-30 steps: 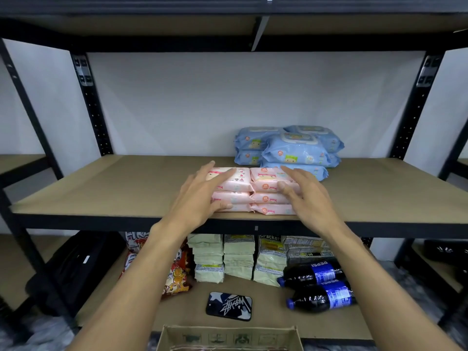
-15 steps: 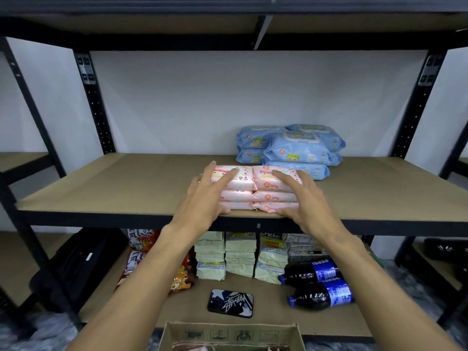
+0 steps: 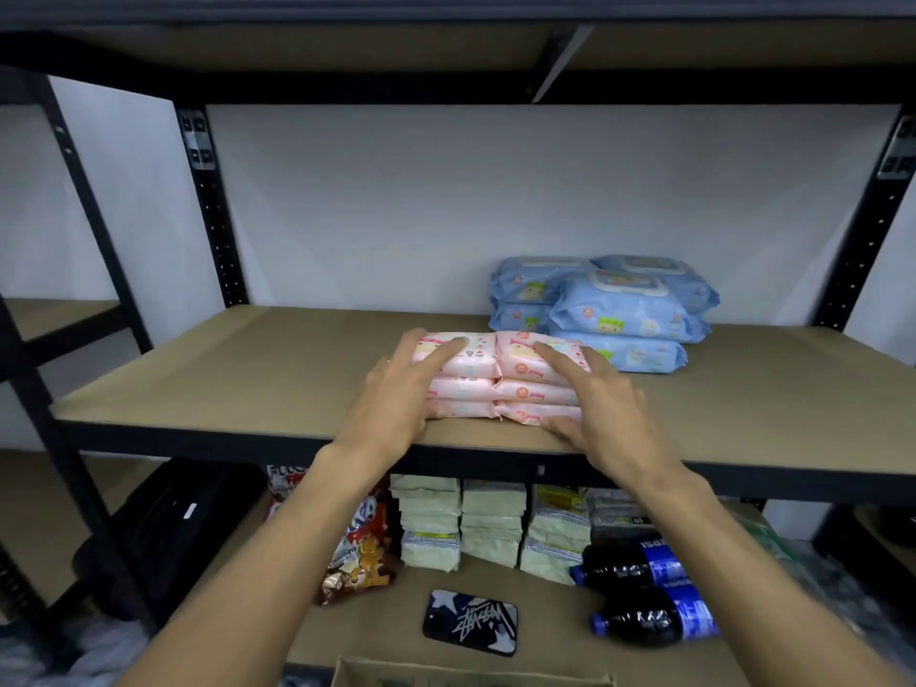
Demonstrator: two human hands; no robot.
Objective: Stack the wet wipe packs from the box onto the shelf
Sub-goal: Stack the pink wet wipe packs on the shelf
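Two side-by-side stacks of pink wet wipe packs (image 3: 495, 374), three high each, stand near the front edge of the brown shelf board (image 3: 248, 384). My left hand (image 3: 396, 404) lies against the left stack, fingers straight over its top and thumb at its base. My right hand (image 3: 595, 404) touches the right stack the same way, fingers spread on top, thumb low at the front. Behind them to the right lies a pile of blue wet wipe packs (image 3: 619, 309). The cardboard box (image 3: 471, 676) shows only its rim at the bottom edge.
Black uprights (image 3: 213, 230) frame the shelf. The lower shelf holds pale green packs (image 3: 490, 523), a snack bag (image 3: 362, 552), two dark soda bottles (image 3: 644, 597) and a phone (image 3: 471, 622). A black bag (image 3: 163, 533) sits at lower left.
Both hands have slid the pink stacks a little farther back on the shelf and stayed flat against them. The view has shifted slightly.
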